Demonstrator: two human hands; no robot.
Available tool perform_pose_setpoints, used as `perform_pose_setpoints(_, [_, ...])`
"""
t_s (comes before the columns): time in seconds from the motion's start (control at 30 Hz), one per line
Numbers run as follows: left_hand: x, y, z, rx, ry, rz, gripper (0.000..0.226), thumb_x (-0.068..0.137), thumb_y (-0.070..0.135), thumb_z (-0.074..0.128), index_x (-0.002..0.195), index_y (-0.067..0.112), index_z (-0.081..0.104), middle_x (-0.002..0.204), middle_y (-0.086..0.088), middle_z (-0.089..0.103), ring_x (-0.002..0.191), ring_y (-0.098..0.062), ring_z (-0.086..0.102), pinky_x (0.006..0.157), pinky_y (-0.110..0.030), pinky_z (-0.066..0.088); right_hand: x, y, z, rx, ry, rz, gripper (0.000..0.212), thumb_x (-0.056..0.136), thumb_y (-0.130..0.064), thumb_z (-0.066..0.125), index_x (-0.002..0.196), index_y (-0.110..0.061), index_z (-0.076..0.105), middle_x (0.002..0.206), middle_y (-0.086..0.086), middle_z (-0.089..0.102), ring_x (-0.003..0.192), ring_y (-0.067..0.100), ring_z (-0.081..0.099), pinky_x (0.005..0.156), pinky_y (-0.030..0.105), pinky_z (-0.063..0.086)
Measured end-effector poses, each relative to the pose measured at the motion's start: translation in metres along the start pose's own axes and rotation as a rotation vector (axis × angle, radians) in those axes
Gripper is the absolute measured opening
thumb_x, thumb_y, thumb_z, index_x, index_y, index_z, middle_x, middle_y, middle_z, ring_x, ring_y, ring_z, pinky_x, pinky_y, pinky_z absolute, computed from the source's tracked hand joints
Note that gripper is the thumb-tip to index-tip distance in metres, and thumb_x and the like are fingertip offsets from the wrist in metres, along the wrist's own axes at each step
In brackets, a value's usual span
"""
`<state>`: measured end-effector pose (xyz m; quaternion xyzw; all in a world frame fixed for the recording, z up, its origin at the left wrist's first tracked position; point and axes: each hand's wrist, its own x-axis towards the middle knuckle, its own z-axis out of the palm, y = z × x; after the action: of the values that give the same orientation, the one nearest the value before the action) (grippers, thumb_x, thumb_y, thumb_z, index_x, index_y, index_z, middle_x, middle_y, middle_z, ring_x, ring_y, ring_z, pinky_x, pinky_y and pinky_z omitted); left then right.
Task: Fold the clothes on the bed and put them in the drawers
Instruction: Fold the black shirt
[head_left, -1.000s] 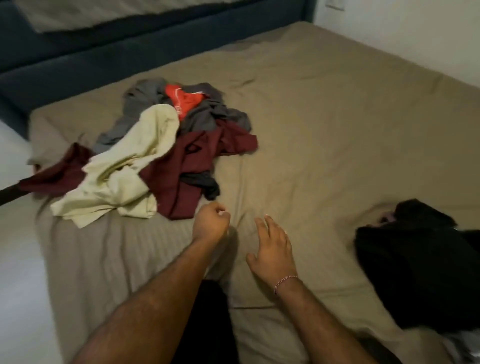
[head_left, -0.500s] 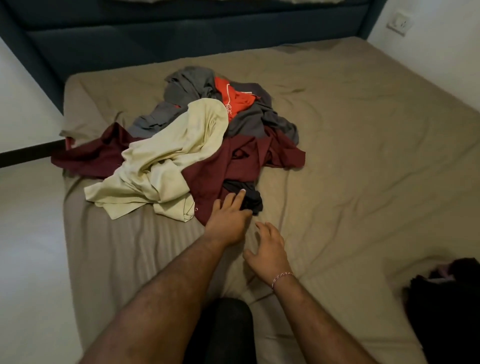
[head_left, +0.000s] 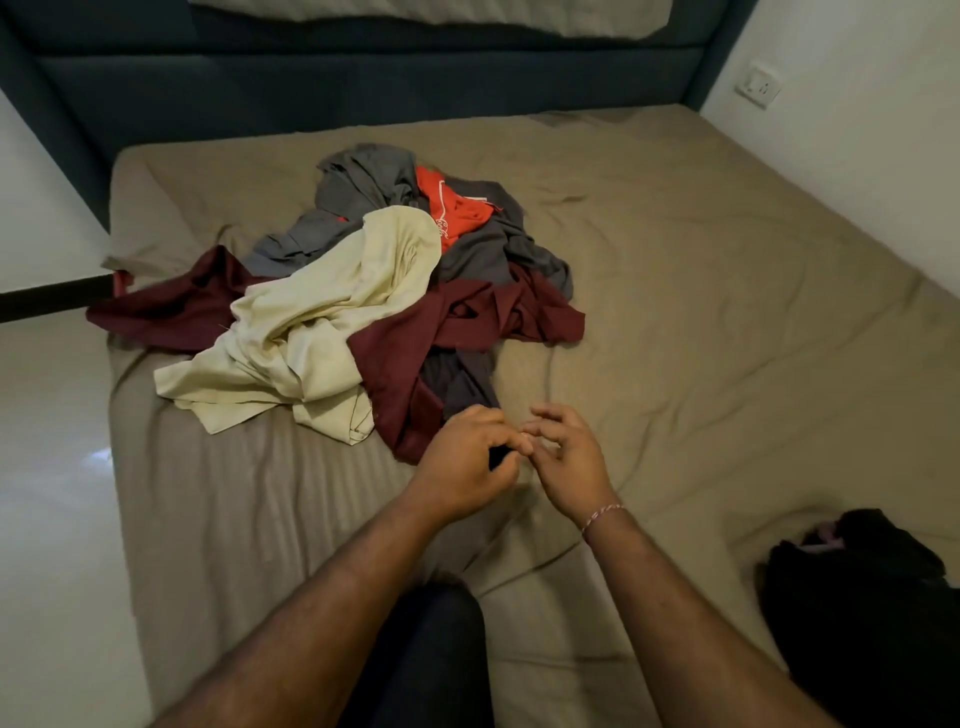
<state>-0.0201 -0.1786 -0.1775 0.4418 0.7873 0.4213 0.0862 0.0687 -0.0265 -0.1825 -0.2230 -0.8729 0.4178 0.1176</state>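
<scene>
Left hand (head_left: 465, 462): fingers curled, gripping the near end of a dark garment (head_left: 457, 382).
Right hand (head_left: 569, 457): loosely curled, holding nothing, just beside the left.
Clothes pile (head_left: 337, 312): unfolded on the bed (head_left: 701, 312).
Black heap (head_left: 872, 613): bed's right edge, well apart.

Both forearms are bare, no sleeves in view; the right hand (head_left: 569, 462) has a thin pink-and-white braided thread bracelet (head_left: 601, 517) at its wrist (the left hand (head_left: 462, 470) wears nothing), near dark trouser knee (head_left: 431, 649)
</scene>
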Motion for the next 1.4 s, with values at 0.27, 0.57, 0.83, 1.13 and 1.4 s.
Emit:
perform_pose_setpoints(0.27, [-0.023, 0.105, -0.062, -0.052, 0.222, 0.128, 0.018, 0.091, 0.003, 0.070, 0.102, 0.013, 0.080, 0.098, 0.003, 0.072, 0.097, -0.011, 0.067, 0.089, -0.036, 0.056, -0.051, -0.064, -0.009, 0.053, -0.073, -0.246, 0.061, 0.084, -0.005, 0.078, 0.140, -0.012, 0.053, 0.131, -0.009, 0.056, 0.122, 0.007, 0.058, 0.102, 0.029, 0.053])
perform_pose_setpoints(0.57, [0.003, 0.226, -0.147, 0.146, 0.297, 0.411, 0.022, 0.099, 0.021, 0.064, 0.120, 0.023, 0.059, 0.093, 0.014, 0.060, 0.086, -0.007, 0.060, 0.080, -0.032, 0.053, -0.089, -0.170, -0.100, 0.555, 0.162, -0.274, 0.027, 0.100, 0.002, 0.048, 0.116, -0.011, 0.065, 0.109, 0.003, 0.072, 0.092, 0.003, 0.069, 0.080, 0.017, 0.054])
perform_pose_setpoints(0.83, [0.034, 0.286, -0.211, 0.777, 0.004, 0.345, 0.037, 0.077, 0.069, 0.073, 0.090, 0.036, 0.065, 0.075, 0.016, 0.063, 0.074, -0.006, 0.060, 0.060, -0.029, 0.043, -0.110, -0.187, -0.194, 0.258, 0.147, -0.283, 0.018, 0.093, -0.014, 0.071, 0.099, -0.030, 0.077, 0.089, -0.007, 0.077, 0.085, 0.013, 0.073, 0.075, 0.032, 0.057])
perform_pose_setpoints(1.13, [0.035, 0.281, -0.240, 0.677, 0.130, 0.285, 0.037, 0.104, 0.053, 0.047, 0.074, 0.034, 0.057, 0.071, 0.015, 0.058, 0.071, -0.013, 0.058, 0.070, -0.033, 0.044, -0.129, -0.146, -0.240, -0.461, 0.461, 0.002, 0.022, 0.072, -0.008, 0.056, 0.085, -0.023, 0.047, 0.079, 0.000, 0.057, 0.073, 0.028, 0.052, 0.061, 0.032, 0.042])
perform_pose_setpoints(1.4, [0.035, 0.240, -0.229, 0.349, 0.407, 0.166, 0.044, 0.110, 0.030, 0.046, 0.074, 0.007, 0.053, 0.067, -0.003, 0.051, 0.066, -0.024, 0.049, 0.066, -0.038, 0.037, -0.132, -0.140, -0.250, -0.259, 0.140, -0.127, 0.032, 0.090, -0.015, 0.066, 0.120, -0.025, 0.062, 0.113, -0.001, 0.068, 0.100, 0.019, 0.065, 0.090, 0.040, 0.054])
